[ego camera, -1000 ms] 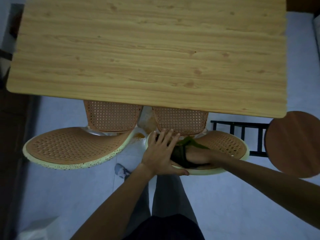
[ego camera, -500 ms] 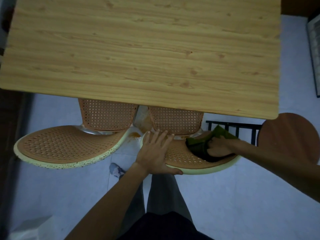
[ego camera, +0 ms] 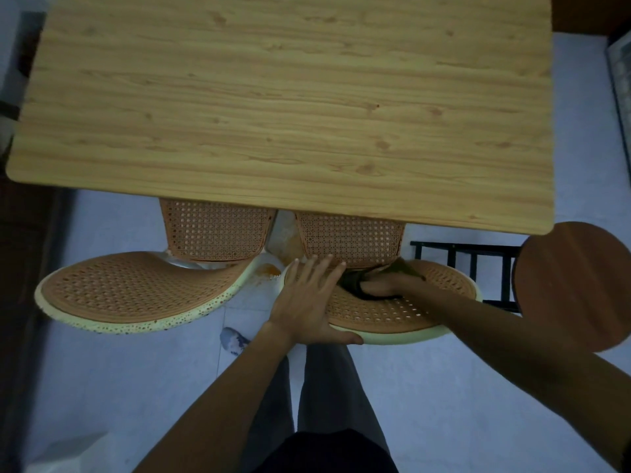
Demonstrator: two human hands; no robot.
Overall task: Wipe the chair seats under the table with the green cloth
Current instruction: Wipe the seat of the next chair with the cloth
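Two woven orange chairs with pale green rims are tucked under the wooden table (ego camera: pixel 280 107). The right chair (ego camera: pixel 392 312) is directly in front of me, the left chair (ego camera: pixel 129 291) beside it. My left hand (ego camera: pixel 307 302) lies flat with fingers spread on the left part of the right chair's curved back, thumb on its rim. My right hand (ego camera: pixel 379 285) presses the dark green cloth (ego camera: pixel 355 283) against the chair's woven surface, just right of my left fingertips. Most of the cloth is hidden under that hand.
A round brown stool (ego camera: pixel 577 285) stands at the right, with a black metal rack (ego camera: pixel 467 264) behind it on the floor. An orange stain (ego camera: pixel 264 269) marks the pale floor between the chairs. My legs and one foot (ego camera: pixel 232 339) are below.
My right hand has swept the cloth from the chair's right side back to the left, close to my left hand. The left hand stays planted on the chair.
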